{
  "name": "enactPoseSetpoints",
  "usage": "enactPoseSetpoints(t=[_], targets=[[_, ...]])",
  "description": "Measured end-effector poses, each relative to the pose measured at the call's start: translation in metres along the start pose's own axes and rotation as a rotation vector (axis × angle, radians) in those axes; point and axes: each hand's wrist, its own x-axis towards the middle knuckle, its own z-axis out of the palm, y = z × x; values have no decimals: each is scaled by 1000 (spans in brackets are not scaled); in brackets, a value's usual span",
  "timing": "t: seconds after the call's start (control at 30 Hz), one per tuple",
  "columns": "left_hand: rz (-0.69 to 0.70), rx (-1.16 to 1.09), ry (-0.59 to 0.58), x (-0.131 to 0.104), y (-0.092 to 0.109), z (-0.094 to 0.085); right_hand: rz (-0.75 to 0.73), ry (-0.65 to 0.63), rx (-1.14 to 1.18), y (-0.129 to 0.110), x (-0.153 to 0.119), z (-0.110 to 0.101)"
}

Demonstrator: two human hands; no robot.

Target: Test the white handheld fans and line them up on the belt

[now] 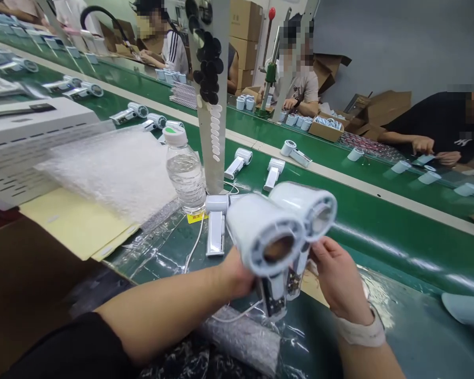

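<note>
- In the lower middle of the frame, the left hand (237, 273) is closed around the handle of one white fan (265, 234); the right hand (335, 276) curls its fingers on the handle of a second fan (308, 208) just behind it.
- Both round heads face the camera, and the handles, the long axis, run downward.
- The circuit boards show bare at the handle bottoms; squeezing there could likely damage them.
- The heads touch, so a loose grip may let one fan slip onto the green belt (379, 221).
</note>
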Motion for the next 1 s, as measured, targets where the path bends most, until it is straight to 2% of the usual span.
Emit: enactPoseSetpoints(t=[0.1,0.17,0.3,0.37,0.5,0.57,0.7,0.87,1.0], targets=[[-58,-252,-26,12,-9,4,96,-4,388,-11,5,-15],[-111,-366,-10,20,-15,4,85,-24,439,-17,4,-17],[-178,-368,13,25,-23,-2,101,-29,446,-24,-2,-12],[-200,-356,5,25,-25,-3,113,-30,398,-27,-5,-9],[-205,-298,-6,25,-28,-2,78,-74,135,-34,-11,-5],[-205,-268,-9,26,-28,-1,50,-48,52,-36,-13,-4],[-195,-231,-28,27,-28,1,-9,33,-53,-37,-17,-1],[-205,-224,-112,25,-31,2,-100,90,-155,-37,-18,3],[-185,-170,-64,24,-32,1,-145,95,-206,-38,-18,3]])
